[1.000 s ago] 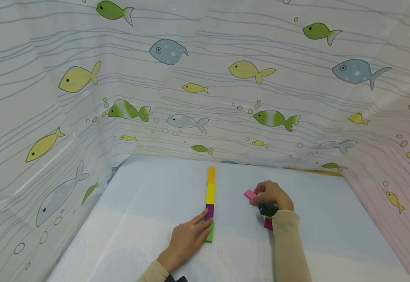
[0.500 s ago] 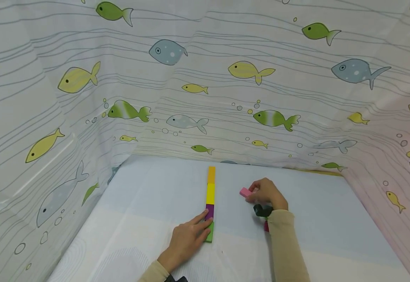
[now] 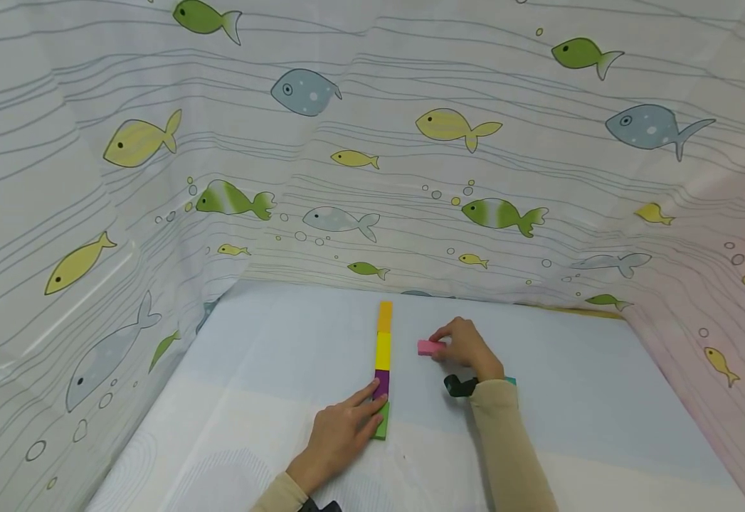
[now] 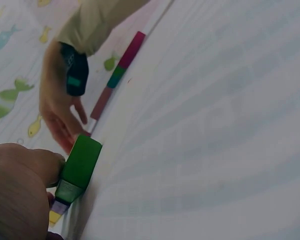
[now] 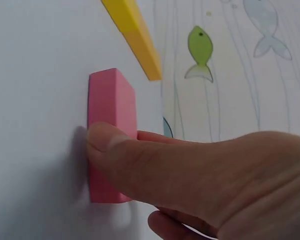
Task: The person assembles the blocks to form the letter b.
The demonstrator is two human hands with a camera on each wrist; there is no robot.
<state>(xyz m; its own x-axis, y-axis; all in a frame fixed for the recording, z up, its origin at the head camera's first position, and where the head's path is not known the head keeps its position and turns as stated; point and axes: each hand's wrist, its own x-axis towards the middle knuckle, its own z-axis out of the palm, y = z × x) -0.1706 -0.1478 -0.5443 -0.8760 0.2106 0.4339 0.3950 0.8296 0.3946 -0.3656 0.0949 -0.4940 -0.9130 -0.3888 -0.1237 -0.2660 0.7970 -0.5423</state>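
A straight row of flat blocks lies on the pale cloth: orange (image 3: 383,316) farthest, then yellow (image 3: 382,350), purple (image 3: 381,382) and green (image 3: 381,421). My left hand (image 3: 372,402) rests with straight fingers against the purple and green blocks; the left wrist view shows the green block (image 4: 80,162) beside a finger. My right hand (image 3: 439,348) pinches a pink block (image 3: 430,347) just right of the yellow block, apart from the row. In the right wrist view the thumb (image 5: 120,150) presses the pink block (image 5: 110,130), with the yellow and orange blocks (image 5: 135,35) beyond.
A fish-print curtain (image 3: 372,142) walls the cloth on three sides. Behind my right wrist another line of blocks lies: magenta (image 4: 132,47), teal-green (image 4: 116,77) and dusty pink (image 4: 101,102). Only a teal corner (image 3: 510,381) shows in the head view.
My right hand has carried the pink block left and a little farther away, closer to the row. The magenta block is now hidden behind the forearm. My left hand has not moved.
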